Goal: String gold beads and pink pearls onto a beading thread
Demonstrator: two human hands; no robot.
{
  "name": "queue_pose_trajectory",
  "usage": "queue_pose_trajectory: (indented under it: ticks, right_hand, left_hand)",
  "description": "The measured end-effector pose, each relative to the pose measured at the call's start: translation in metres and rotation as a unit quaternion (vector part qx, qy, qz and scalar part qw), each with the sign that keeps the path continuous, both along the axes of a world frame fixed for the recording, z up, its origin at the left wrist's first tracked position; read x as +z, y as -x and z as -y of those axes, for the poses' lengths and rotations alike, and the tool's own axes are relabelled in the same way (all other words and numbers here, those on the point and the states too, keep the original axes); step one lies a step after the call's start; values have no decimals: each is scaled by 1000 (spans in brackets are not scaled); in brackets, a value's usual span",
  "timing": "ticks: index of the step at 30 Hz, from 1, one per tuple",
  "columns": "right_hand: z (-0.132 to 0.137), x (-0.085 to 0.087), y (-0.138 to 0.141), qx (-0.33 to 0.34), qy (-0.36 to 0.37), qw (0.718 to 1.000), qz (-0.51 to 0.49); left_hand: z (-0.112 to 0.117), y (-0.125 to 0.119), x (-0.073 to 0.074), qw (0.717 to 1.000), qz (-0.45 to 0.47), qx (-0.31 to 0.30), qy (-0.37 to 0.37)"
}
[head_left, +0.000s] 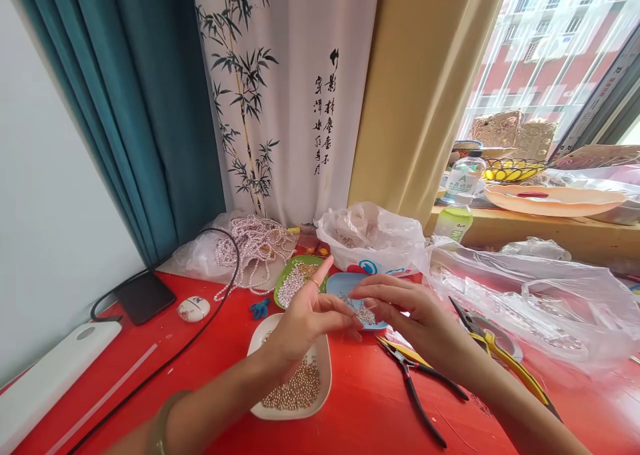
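Note:
My left hand hovers over the red table, its thumb and fingers pinched together and the index finger raised, with a ring on one finger. My right hand meets it fingertip to fingertip above a small blue dish of tiny beads. What the fingers pinch is too small to make out. Below my left hand sits a white dish of gold beads. Behind it stands a green dish of pale pearls.
Pliers and yellow-handled cutters lie right of the dishes. Pearl strands on a bag sit at the back by the curtain. Plastic bags fill the right. A phone, cable and white device lie at left.

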State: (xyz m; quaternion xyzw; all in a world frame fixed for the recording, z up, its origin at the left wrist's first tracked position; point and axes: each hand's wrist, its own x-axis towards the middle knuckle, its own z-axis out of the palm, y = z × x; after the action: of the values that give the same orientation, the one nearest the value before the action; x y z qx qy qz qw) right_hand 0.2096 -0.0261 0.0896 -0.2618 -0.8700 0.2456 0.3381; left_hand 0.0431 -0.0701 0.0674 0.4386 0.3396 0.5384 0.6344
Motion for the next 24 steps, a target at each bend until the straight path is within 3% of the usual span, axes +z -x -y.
queue_pose_trajectory:
  ticks: [10,18,24]
  right_hand:
    - [2,1,2,-37,54,996,60]
    - [2,4,0,-25,13,999,28]
    - [4,4,1,-3,-8,1000,16]
  left_hand:
    - [-4,3,-4,1000,-13,-10,3]
    - [-2,3,1,997,-56,-30,32]
    - [1,4,1,996,-91,-11,19]
